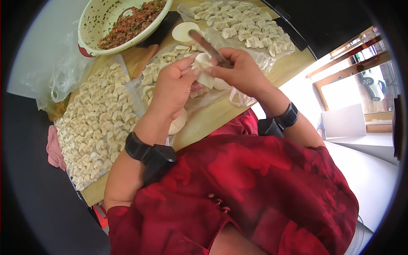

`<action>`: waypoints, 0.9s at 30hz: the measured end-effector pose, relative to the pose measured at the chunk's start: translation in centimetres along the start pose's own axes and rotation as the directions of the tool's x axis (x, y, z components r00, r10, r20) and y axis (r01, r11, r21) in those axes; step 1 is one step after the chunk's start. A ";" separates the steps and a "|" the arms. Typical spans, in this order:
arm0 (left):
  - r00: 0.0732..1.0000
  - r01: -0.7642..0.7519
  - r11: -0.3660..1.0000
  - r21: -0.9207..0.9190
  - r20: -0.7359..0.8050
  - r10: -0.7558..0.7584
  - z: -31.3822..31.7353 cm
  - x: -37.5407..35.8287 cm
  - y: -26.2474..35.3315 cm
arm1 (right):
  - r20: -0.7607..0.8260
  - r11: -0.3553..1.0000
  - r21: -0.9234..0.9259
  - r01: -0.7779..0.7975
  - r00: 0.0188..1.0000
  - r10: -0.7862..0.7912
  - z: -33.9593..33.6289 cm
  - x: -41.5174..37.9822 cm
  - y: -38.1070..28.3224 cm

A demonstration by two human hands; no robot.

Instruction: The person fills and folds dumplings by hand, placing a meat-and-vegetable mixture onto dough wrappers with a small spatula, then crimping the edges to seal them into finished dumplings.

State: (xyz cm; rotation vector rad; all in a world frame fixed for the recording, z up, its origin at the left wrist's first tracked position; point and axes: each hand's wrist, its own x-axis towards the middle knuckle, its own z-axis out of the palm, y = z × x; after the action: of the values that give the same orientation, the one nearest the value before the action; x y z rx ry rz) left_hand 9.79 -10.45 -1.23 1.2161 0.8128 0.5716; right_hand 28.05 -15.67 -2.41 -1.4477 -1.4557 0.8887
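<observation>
A folded dough wrapper point(205, 73) is pinched between both hands above the table's front part. My left hand point(173, 87) has its fingers closed on the wrapper's left side. My right hand point(240, 72) pinches the right side and also holds a brown flat stick point(206, 46), which points up and to the left. Any filling inside the wrapper is hidden. Round wrappers point(185, 32) lie behind the hands, and another round piece of dough point(178, 122) is below my left wrist. Shaped dumplings point(163, 63) lie on plastic just behind my left hand.
A large bowl point(95, 32) of minced filling point(131, 23) stands at the back left. Many dumplings point(102, 114) cover the left of the wooden table point(204, 123), more point(242, 23) the back right. Clear plastic bags point(68, 78) and a pink cloth point(55, 148) are at the left.
</observation>
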 end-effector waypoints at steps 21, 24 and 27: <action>0.955 -0.214 0.675 -0.706 -0.298 -0.008 -7.1 -1.3 1.8 | 0.122 0.935 0.221 -0.277 0.959 0.255 -3.5 1.0 -1.8; 0.925 -0.243 0.686 -0.686 -0.378 -0.050 -7.7 -2.2 2.7 | 0.213 0.958 0.188 -0.218 0.961 0.177 -2.7 3.5 -4.1; 0.878 -0.407 0.664 -0.627 -0.470 0.094 -9.3 -2.8 3.4 | 0.227 1.000 -0.027 0.010 0.974 -0.004 -2.7 7.3 -6.2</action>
State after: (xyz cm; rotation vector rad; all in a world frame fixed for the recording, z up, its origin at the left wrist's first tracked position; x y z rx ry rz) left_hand 0.76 -6.20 1.52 0.4708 0.6454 1.2786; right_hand 28.67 -9.11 5.05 -1.3950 -1.6456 1.0617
